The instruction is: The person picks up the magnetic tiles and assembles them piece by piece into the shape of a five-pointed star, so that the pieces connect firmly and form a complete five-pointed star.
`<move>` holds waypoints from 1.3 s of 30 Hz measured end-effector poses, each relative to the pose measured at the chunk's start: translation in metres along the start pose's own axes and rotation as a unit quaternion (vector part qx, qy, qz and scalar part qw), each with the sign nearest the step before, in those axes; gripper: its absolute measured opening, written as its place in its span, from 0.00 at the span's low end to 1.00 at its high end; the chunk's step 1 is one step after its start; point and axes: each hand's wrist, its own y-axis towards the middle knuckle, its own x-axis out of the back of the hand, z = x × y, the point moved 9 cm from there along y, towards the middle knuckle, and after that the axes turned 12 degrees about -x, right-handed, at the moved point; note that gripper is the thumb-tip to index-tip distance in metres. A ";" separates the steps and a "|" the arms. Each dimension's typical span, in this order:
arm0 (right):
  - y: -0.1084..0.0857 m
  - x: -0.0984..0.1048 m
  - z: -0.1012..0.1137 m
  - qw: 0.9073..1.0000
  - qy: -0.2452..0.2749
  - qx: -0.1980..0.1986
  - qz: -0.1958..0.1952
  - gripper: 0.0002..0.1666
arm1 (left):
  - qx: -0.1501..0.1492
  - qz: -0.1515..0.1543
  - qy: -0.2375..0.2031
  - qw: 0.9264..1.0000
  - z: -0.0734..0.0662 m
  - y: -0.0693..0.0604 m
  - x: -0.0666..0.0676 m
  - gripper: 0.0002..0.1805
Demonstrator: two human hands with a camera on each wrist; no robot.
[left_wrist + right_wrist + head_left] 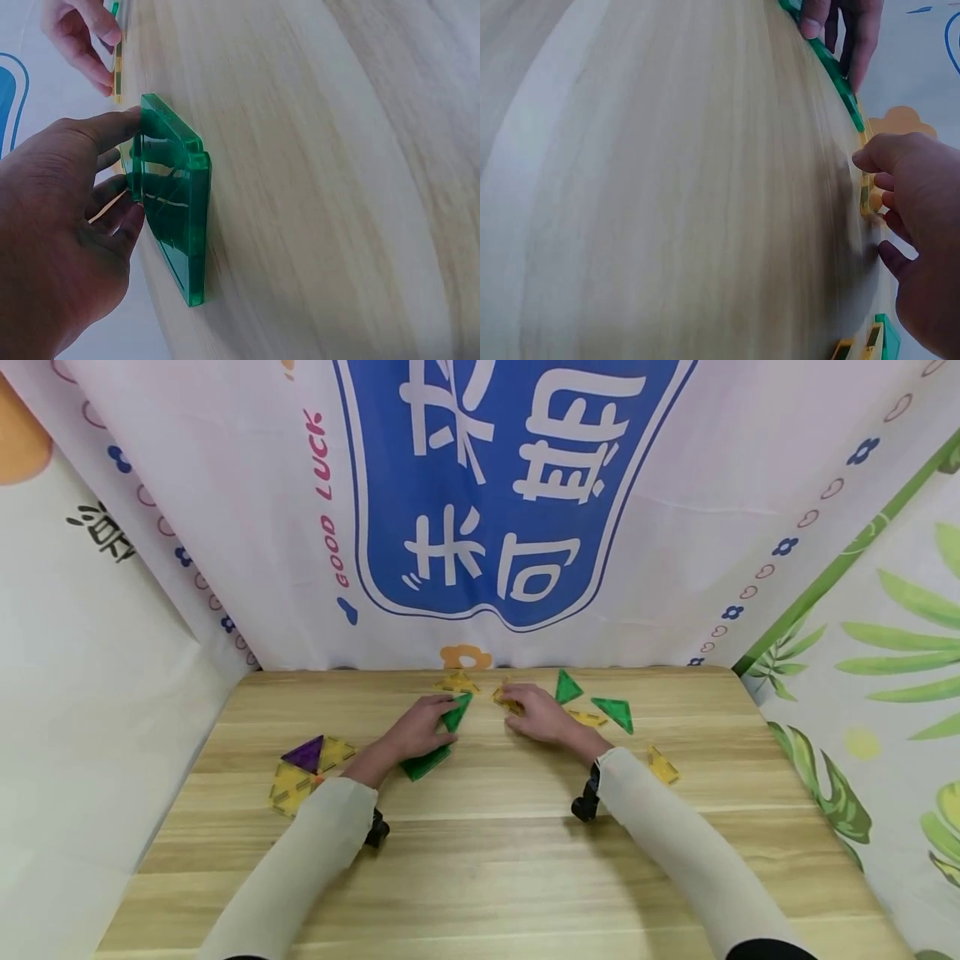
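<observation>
My left hand point(420, 728) pinches a green translucent triangular magnetic tile point(171, 150) between finger and thumb. A second green triangular tile point(426, 763) lies below its thumb; in the left wrist view the two overlap, so where they meet is unclear. My right hand point(542, 714) is over a yellow triangular tile point(865, 193), fingers loosely bent and thumb apart from it. Partly behind those fingers, that tile is hard to see in the head view. Another yellow tile point(456, 682) lies between the hands at the table's back edge.
Two green triangles point(567, 687) point(615, 713) and a yellow tile point(588, 718) lie right of the right hand. Farther right is a yellow triangle point(663, 765). Beside the left forearm sits a purple triangle point(304, 754) among yellow tiles point(288, 787). A printed cloth point(262, 527) hangs behind the table.
</observation>
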 end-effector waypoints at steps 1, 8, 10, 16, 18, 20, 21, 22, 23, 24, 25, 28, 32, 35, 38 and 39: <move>-0.001 0.001 0.000 1.000 -0.005 0.002 0.000 0.29 | -0.002 -0.001 0.001 1.000 -0.001 0.000 0.000 0.35; -0.010 0.008 -0.004 1.000 -0.024 0.002 -0.013 0.24 | -0.016 -0.023 0.015 0.999 -0.008 0.000 0.001 0.32; -0.012 0.009 -0.005 0.999 -0.034 -0.002 -0.015 0.23 | -0.016 -0.028 0.021 0.999 -0.008 0.000 0.001 0.31; -0.017 0.013 -0.010 0.999 -0.042 -0.009 -0.016 0.25 | -0.002 -0.038 0.019 0.999 -0.006 0.000 -0.001 0.31; -0.016 0.012 -0.012 0.999 -0.042 -0.007 -0.009 0.26 | -0.003 -0.041 0.018 0.999 -0.006 0.000 -0.001 0.30; -0.015 0.011 -0.013 0.999 -0.042 -0.003 -0.002 0.26 | -0.008 -0.043 0.019 0.999 -0.008 0.001 0.000 0.29; -0.015 0.011 -0.013 0.999 -0.043 0.000 0.000 0.26 | -0.009 -0.043 0.021 0.999 -0.009 0.000 0.000 0.29; -0.014 0.010 -0.013 0.999 -0.044 0.002 0.002 0.26 | -0.012 -0.043 0.024 0.999 -0.010 0.001 0.001 0.28; -0.014 0.010 -0.013 0.999 -0.044 0.003 0.004 0.25 | -0.014 -0.043 0.026 0.999 -0.010 0.001 0.001 0.28; -0.014 0.011 -0.012 0.999 -0.044 0.006 0.002 0.25 | -0.013 -0.042 0.028 0.999 -0.011 0.001 0.001 0.28; -0.014 0.011 -0.012 0.999 -0.047 0.007 0.002 0.24 | -0.013 -0.042 0.029 0.999 -0.011 0.001 0.001 0.28; -0.015 0.011 -0.009 0.998 -0.060 0.017 0.005 0.23 | -0.013 -0.040 0.028 0.999 -0.012 0.000 -0.001 0.29; -0.018 0.009 -0.006 0.997 -0.064 0.029 0.024 0.25 | -0.013 -0.036 0.019 0.999 -0.016 0.000 -0.003 0.31; -0.019 0.007 -0.003 0.997 -0.048 0.036 0.038 0.26 | -0.011 -0.036 0.018 0.999 -0.019 -0.001 -0.004 0.31; -0.020 0.007 -0.003 0.998 -0.032 0.038 0.042 0.25 | -0.013 -0.035 0.018 0.999 -0.022 -0.002 -0.005 0.31; -0.021 0.007 -0.003 0.998 -0.030 0.036 0.042 0.24 | -0.014 -0.035 0.019 0.999 -0.023 -0.002 -0.005 0.32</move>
